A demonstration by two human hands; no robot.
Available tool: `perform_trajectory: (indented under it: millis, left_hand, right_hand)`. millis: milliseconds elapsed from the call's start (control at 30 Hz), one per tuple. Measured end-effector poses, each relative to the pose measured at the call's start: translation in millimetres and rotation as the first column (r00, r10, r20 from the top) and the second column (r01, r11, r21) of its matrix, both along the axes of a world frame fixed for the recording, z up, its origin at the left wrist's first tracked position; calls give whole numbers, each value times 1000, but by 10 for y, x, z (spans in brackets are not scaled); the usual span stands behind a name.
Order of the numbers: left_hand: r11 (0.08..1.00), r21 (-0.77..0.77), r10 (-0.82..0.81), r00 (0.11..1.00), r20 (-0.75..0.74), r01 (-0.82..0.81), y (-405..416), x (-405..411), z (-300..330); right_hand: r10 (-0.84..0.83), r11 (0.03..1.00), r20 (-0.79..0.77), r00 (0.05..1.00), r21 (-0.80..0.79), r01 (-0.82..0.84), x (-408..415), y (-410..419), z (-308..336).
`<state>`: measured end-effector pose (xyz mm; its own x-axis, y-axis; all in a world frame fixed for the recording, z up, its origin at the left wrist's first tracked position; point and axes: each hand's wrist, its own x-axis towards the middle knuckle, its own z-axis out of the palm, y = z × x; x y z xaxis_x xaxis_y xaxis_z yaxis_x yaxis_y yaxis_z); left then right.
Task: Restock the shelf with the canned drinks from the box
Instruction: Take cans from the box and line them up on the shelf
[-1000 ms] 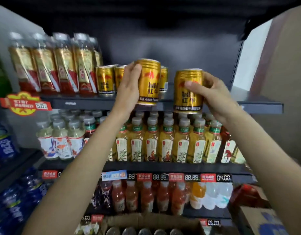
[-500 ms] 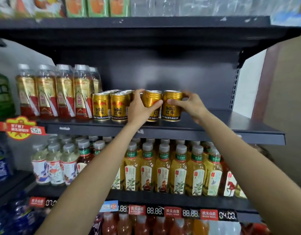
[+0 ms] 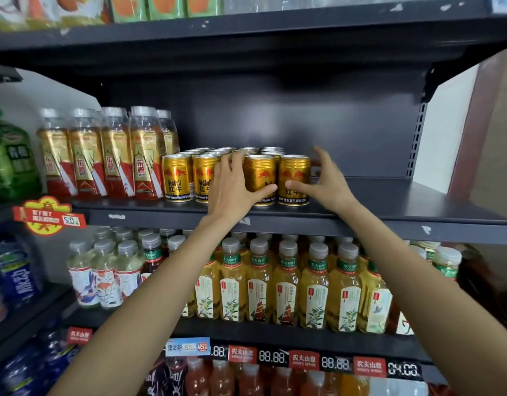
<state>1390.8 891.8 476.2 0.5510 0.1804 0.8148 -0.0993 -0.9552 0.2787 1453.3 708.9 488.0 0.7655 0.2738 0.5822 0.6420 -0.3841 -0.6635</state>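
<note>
A: Where are the cans now?

B: Both stand upright at the front of the shelf (image 3: 418,207). The left hand (image 3: 232,190) curls round the third can (image 3: 260,178), thumb across its front at 6 o'clock, fingers over its rim at 10. The right hand (image 3: 323,181) pinches the end can (image 3: 294,178), thumb on its front, fingers reaching behind at 2 o'clock.

A: So what makes this step go well?

B: I'd judge it a squaring-up job. Slide each can flush with the two cans (image 3: 189,177) at 9 o'clock, bases flat, fronts in one line, labels facing out. Let go gently, since they look close enough to knock one another.

A: How will they handle?

B: Smooth gold metal cylinders with glossy sides and silver ringed tops, so likely slick against a painted steel deck. They should slide readily. The shelf is matte dark grey, chipped white along its lip. The bottles (image 3: 98,155) at 9 o'clock are clear plastic with gold and red sleeves.

A: And the box?

B: Not in view.
</note>
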Motion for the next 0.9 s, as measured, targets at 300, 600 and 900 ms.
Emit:
perform_trajectory:
  millis: [300, 600, 900]
  left_hand:
    - [928, 353, 101, 992, 73, -120, 318, -99, 38]
    - [910, 402, 103, 995, 15, -100, 725, -52, 65]
    - [939, 344, 23, 999, -39, -8, 725, -54, 9]
  right_hand:
    - [-31, 990, 126, 992, -135, 48, -83, 116, -33]
    - [16, 994, 100, 995, -108, -5, -97, 369, -28]
    - [13, 989, 21, 1000, -149, -10, -110, 421, -19]
